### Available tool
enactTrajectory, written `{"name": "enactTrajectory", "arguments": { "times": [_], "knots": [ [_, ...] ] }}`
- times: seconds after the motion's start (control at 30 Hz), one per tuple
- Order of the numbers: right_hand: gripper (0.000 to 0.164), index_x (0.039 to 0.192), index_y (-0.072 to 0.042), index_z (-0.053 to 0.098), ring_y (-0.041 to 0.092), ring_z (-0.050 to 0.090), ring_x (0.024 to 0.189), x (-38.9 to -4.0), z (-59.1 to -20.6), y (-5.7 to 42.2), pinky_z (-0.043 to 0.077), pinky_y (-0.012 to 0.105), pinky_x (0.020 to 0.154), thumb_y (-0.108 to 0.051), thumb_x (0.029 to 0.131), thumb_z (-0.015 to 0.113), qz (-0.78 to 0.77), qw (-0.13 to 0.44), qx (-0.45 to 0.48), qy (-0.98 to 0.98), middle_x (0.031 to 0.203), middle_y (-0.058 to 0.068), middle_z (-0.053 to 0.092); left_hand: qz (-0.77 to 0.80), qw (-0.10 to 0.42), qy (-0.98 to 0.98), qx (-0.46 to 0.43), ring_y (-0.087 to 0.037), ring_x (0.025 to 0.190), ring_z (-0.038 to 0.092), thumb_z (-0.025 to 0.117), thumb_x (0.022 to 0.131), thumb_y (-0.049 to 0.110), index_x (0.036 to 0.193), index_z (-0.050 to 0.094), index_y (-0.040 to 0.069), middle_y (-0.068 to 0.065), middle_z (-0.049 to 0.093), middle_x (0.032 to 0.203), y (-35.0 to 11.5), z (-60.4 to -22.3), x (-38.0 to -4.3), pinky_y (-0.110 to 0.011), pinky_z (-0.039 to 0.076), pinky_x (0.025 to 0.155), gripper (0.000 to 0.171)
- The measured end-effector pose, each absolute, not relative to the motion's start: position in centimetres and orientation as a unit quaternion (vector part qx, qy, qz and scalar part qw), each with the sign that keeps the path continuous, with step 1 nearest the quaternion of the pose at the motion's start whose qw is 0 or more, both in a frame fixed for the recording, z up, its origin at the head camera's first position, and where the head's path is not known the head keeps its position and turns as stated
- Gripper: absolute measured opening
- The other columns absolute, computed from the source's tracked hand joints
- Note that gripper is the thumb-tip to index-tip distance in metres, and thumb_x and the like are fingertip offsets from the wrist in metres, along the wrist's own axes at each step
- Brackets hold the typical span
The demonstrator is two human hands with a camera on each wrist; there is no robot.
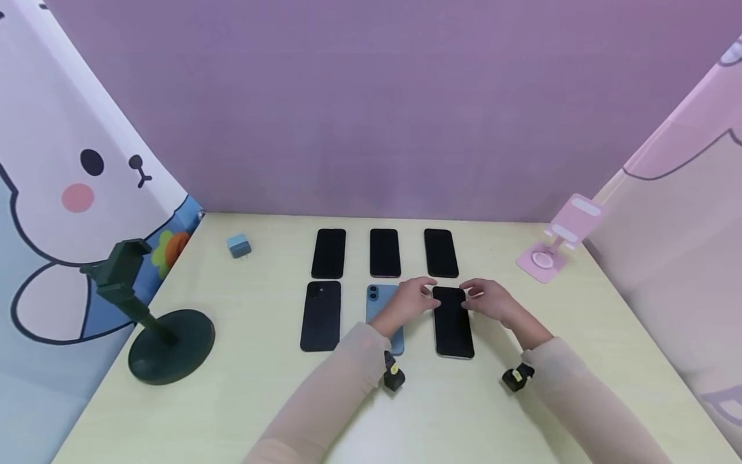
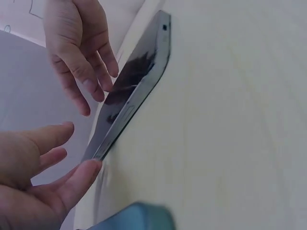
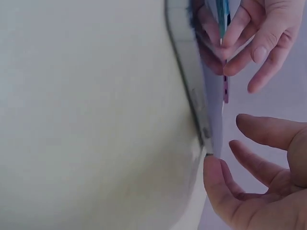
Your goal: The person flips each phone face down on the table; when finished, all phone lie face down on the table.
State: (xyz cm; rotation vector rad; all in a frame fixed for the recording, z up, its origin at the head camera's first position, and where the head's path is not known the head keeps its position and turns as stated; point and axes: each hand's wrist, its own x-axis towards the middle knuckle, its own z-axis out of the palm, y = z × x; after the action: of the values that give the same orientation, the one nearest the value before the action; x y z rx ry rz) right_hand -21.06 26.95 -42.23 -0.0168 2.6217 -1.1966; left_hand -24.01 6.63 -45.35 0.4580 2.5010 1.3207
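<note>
A black-screened phone (image 1: 453, 332) with a pale metal frame lies face up at the right of the front row, between my two hands. At its left long edge, near the top, the thumb of my left hand (image 1: 410, 300) touches the side, and the other fingers are spread loosely above. My right hand (image 1: 491, 300) mirrors it, thumb tip right at the opposite edge. From the left wrist, the phone (image 2: 139, 81) shows its silvery side close over the table. A blue phone (image 1: 377, 298) lies back up under my left wrist, partly hidden.
Three dark phones (image 1: 385, 252) make a back row; another dark phone (image 1: 321, 319) lies back up at front left. A dark green stand (image 1: 174, 348) is at left, a blue charger plug (image 1: 238, 245) behind it. At right stands a pink phone stand (image 1: 570, 222).
</note>
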Motion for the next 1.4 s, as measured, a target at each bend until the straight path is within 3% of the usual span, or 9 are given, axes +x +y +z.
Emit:
{"name": "enactTrajectory", "arguments": {
  "times": [0.13, 0.33, 1.4],
  "knots": [
    [0.044, 0.126, 0.012, 0.053, 0.024, 0.061, 0.084, -21.1, -42.7, 27.3, 0.055, 0.036, 0.073, 0.002, 0.086, 0.067, -0.451, 0.15, 0.005, 0.88, 0.111, 0.028, 0.054, 0.447, 0.125, 0.872, 0.152, -0.016, 0.087, 0.061, 0.076, 0.087, 0.016, 0.125, 0.065, 0.01, -0.007, 0.066, 0.103, 7.2, -45.6, -23.9, -0.027, 0.049, 0.074, 0.04],
    [0.043, 0.125, 0.016, 0.049, 0.016, 0.061, 0.076, -21.3, -43.6, 27.3, 0.057, 0.033, 0.072, 0.012, 0.085, 0.064, -0.514, 0.166, 0.023, 0.841, 0.101, 0.021, 0.052, 0.45, 0.105, 0.875, 0.144, -0.015, 0.087, 0.061, 0.077, 0.084, 0.012, 0.117, 0.07, 0.009, -0.004, 0.067, 0.097, 7.7, -46.6, -24.1, -0.024, 0.048, 0.076, 0.033],
    [0.045, 0.126, 0.014, 0.052, 0.015, 0.059, 0.074, -22.5, -44.2, 27.3, 0.057, 0.032, 0.069, 0.013, 0.084, 0.067, -0.509, 0.159, 0.051, 0.844, 0.091, 0.012, 0.052, 0.437, 0.089, 0.882, 0.152, -0.011, 0.078, 0.056, 0.079, 0.082, 0.008, 0.113, 0.072, 0.003, 0.0, 0.063, 0.085, 8.4, -46.6, -24.6, -0.02, 0.047, 0.072, 0.031]
  ]
}}
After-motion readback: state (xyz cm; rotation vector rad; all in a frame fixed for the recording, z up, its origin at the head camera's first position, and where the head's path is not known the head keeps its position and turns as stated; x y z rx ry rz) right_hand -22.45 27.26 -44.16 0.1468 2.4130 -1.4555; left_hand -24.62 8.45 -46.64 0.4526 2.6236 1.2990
